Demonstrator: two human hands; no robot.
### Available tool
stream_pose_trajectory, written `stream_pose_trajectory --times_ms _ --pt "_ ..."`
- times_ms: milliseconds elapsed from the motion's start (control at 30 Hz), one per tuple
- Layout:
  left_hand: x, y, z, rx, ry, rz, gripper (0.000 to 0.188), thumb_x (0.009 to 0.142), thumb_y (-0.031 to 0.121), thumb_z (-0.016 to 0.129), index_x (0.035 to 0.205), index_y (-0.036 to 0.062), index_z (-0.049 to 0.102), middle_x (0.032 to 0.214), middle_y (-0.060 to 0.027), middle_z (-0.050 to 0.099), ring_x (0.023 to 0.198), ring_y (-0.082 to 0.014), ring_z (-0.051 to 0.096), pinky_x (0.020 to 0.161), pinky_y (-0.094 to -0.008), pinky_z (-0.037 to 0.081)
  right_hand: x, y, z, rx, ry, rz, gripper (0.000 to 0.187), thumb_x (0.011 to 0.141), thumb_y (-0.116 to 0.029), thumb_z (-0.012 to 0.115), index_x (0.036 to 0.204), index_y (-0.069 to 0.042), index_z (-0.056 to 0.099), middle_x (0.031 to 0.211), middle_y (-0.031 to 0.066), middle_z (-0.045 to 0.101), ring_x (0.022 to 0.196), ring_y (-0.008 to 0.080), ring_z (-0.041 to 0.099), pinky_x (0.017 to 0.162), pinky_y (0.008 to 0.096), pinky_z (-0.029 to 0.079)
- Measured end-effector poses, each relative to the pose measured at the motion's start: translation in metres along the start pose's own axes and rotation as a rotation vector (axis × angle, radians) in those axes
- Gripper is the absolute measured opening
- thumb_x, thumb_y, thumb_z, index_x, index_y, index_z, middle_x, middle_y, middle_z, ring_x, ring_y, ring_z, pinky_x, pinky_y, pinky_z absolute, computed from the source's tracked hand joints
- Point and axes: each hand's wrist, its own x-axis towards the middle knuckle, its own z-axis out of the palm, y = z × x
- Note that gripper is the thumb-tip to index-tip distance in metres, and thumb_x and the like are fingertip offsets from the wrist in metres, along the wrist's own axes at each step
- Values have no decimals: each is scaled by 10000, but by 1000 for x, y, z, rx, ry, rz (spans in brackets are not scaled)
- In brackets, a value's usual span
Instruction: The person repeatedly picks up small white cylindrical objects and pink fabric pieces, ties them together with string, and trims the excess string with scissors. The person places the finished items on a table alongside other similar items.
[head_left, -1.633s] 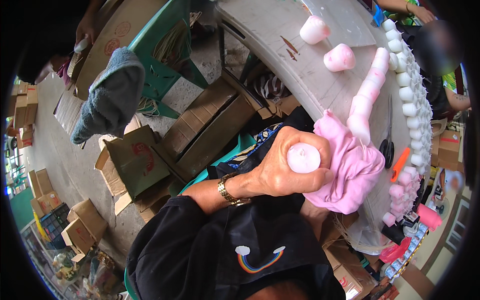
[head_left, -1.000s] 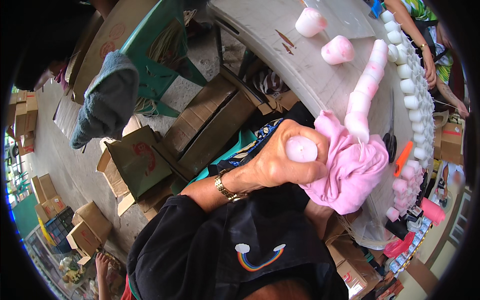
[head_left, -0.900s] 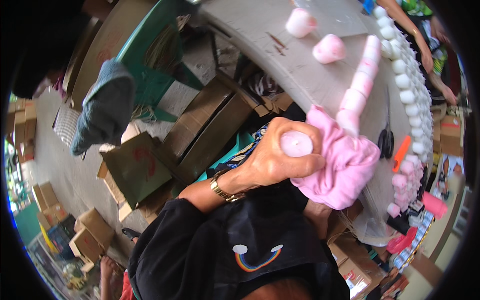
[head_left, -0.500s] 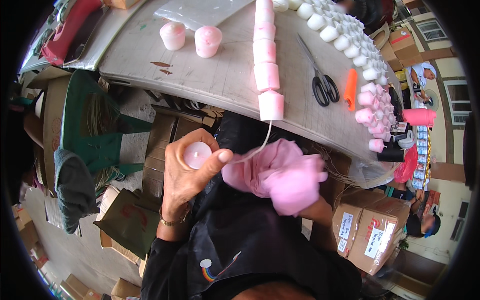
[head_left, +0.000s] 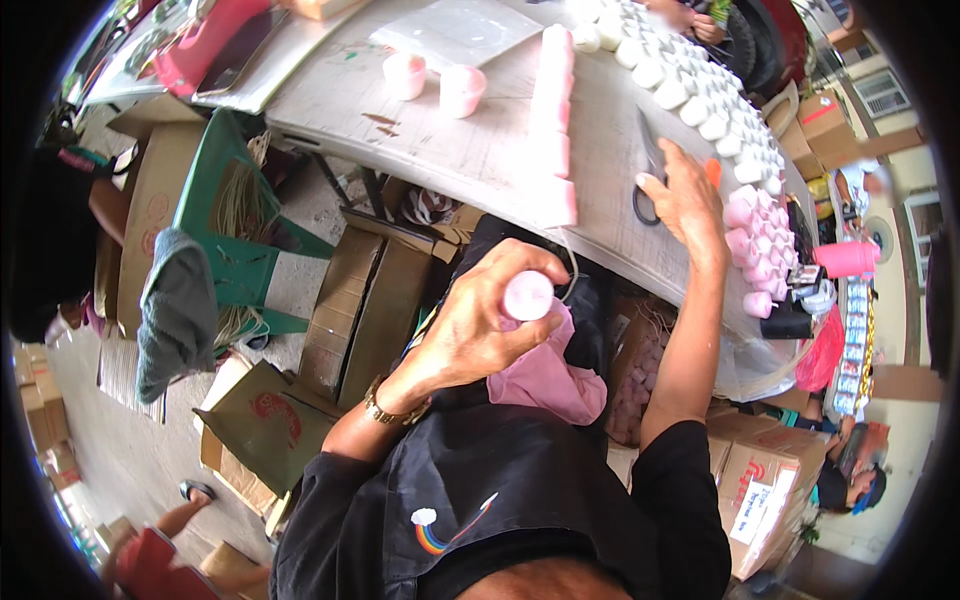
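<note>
Pink candle (head_left: 528, 296) gripped in curled left hand (head_left: 470, 325); right hand (head_left: 690, 200) half-spread, empty, by scissors (head_left: 642, 216).

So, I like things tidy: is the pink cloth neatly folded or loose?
Loose: the pink cloth shows uneven creases and an irregular outline, below the candle in the left hand.

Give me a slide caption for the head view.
Left hand holding a pink candle, right hand open near the scissors on the table.

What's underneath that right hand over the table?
Scissors: one black handle loop and part of the blades show beside the right hand. An orange object peeks out past it. The hand covers the rest; contact is unclear.
</note>
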Motion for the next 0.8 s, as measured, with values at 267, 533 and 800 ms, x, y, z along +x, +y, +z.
stream_pose_trajectory --times_ms 267,533,800 --pt "8 -8 14 -54 -56 -75 284 742 104 766 941 31 577 849 -96 618 797 -226 633 746 -338 496 -61 -3 3 1395 34 101 580 845 -105 683 1372 20 475 967 101 636 814 167 627 737 268 520" --pt "11 -9 21 15 -78 -179 170 747 125 745 793 51 598 696 -25 612 645 -94 573 638 -273 492 -110 -80 -26 1446 494 -167 187 983 -170 468 1057 0 440 894 157 552 522 145 542 460 228 445" --pt "15 -19 21 41 -38 -2 164 755 103 710 803 40 566 712 -159 605 734 -413 611 1014 -442 465 -107 -106 -30 900 594 -439 174 1000 -148 461 1045 9 399 719 143 596 491 156 553 488 256 480"
